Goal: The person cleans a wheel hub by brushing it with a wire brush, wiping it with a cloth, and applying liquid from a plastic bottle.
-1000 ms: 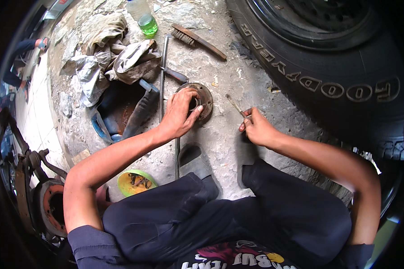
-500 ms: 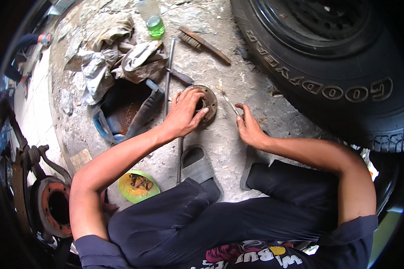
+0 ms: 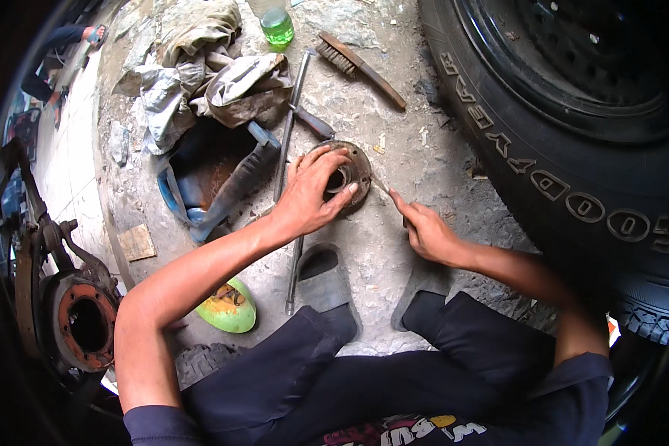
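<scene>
A: What's nearest?

B: Two dark-trousered legs, two sandals (image 3: pixel 327 279) on the concrete floor (image 3: pixel 394 245), and one green bowl (image 3: pixel 230 308) just left of the left knee.

A: And the hands?

B: The left hand (image 3: pixel 312 197) lies on one round rusty hub (image 3: pixel 349 171) in the middle of the floor, fingers (image 3: pixel 327 160) spread and curled over its rim and centre hole. The right hand (image 3: pixel 424 230) is just right of it, fingers closed on one thin tool (image 3: pixel 383 186) whose tip reaches the hub's edge.

A: Beside them?

B: One long steel bar (image 3: pixel 293 134) runs under the left wrist. One blue cut container (image 3: pixel 201 178) sits left of the hub.

A: Farther out?

B: One pile of rags (image 3: pixel 201 67), one green bottle (image 3: pixel 277 26), one wire brush (image 3: pixel 360 67). One big tyre (image 3: pixel 572 149) fills the right side; one brake assembly (image 3: pixel 82 320) stands at the left edge.
</scene>
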`<state>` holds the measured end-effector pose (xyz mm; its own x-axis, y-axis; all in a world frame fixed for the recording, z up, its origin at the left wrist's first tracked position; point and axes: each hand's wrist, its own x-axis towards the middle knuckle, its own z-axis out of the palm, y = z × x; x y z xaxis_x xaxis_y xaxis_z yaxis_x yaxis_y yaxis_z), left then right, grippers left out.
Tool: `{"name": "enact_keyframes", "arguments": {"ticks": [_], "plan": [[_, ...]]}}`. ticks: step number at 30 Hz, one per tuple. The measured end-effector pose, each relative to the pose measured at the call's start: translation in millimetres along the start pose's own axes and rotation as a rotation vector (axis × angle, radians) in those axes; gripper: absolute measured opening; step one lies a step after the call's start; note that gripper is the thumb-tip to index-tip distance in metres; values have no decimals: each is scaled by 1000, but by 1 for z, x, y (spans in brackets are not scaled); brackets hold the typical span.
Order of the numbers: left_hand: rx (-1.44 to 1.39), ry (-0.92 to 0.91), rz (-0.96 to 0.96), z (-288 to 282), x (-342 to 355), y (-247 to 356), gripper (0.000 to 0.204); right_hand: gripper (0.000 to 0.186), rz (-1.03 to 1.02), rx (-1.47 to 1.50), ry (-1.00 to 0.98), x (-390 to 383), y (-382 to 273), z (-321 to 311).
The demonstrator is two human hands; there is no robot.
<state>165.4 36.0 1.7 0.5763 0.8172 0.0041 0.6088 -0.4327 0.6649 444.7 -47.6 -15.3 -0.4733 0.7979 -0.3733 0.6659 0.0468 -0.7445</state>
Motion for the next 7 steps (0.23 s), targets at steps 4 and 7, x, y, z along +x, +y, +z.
{"name": "enact_keyframes", "arguments": {"ticks": [4, 7], "plan": [[3, 16, -15, 9, -1, 0, 43, 77, 22, -86, -4, 25, -8, -6], [55, -66, 31, 4, 5, -7, 45, 78, 53, -111, -40, 28, -8, -14]]}}
